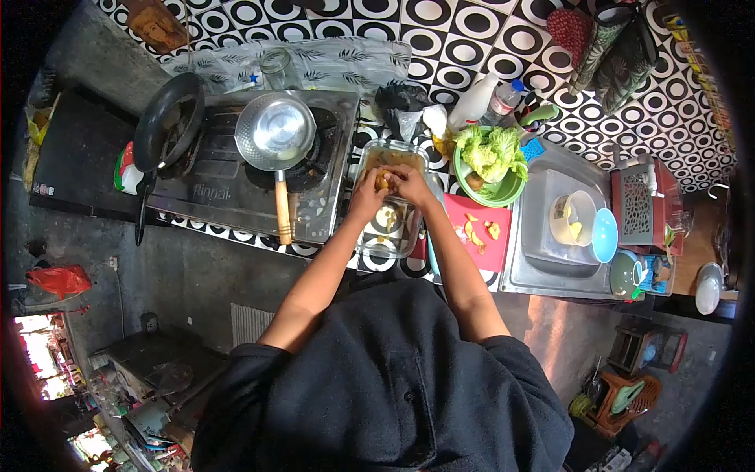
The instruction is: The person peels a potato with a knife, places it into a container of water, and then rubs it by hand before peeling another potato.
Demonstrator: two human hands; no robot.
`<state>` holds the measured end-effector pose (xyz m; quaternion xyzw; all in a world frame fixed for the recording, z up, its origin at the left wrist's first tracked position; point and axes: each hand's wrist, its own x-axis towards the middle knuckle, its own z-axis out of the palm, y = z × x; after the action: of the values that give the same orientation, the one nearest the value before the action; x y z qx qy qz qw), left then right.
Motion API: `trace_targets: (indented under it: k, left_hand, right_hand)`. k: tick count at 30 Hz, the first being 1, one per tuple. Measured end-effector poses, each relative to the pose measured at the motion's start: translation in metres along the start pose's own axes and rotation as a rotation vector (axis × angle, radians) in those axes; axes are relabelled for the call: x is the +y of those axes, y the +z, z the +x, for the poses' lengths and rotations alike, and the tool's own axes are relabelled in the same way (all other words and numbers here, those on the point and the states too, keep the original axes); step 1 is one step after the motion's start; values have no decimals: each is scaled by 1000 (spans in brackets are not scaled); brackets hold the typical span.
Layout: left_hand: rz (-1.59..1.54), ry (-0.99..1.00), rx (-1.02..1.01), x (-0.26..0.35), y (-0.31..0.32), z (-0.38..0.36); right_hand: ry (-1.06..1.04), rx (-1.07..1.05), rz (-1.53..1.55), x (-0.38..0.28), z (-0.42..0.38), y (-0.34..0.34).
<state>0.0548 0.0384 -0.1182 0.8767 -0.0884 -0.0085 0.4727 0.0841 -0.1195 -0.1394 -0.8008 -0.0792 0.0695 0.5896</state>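
A black frying pan (167, 119) and a steel saucepan (275, 131) are seen on the stove (228, 189) at upper left. At upper centre, a small yellowish food piece (383, 181) is gripped between the left hand (368, 191) and right hand (409, 186), above a glass dish (389, 228). Right of it, a red cutting board (484, 232), a green bowl of lettuce (491, 157) and a sink (550, 259) are shown.

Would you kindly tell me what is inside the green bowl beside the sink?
The green bowl holds leafy green lettuce or cabbage, piled above its rim. Something brownish shows at the front left edge. Whatever lies beneath the leaves is covered and cannot be seen.
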Motion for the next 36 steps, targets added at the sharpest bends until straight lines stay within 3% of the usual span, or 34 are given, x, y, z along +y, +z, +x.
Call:
trace_targets:
  k: [6,9,12,15,18,22,26,32,36]
  left_hand:
    - [-25,-19,-32,-2,1,2]
    - [-12,-41,-65,2,-3,1]
    - [-13,-34,-53,0,-4,2]
    - [6,-25,-30,-3,-2,3]
    - [23,-19,-21,-4,-1,3]
    - [-16,-2,-35,-3,-2,2]
    - [-9,-40,-45,1,-6,3]
    - [-15,-32,-41,-1,-5,2]
    - [-44,-52,-68,-4,-3,4]
  right_hand:
    - [-120,72,-185,-2,0,-2]
    - [-32,58,-311,-7,5,-2]
    - [172,38,-81,-11,7,0]
    - [-51,40,-68,-7,1,-2]
    - [-212,99,-287,-12,-7,-13]
    - [-160,-31,-363,-42,-7,-22]
    - [-312,-36,-534,-31,-2,-25]
    - [-417,-90,-550,-34,4,-29]
    - [-395,-207,-711,-57,3,-35]
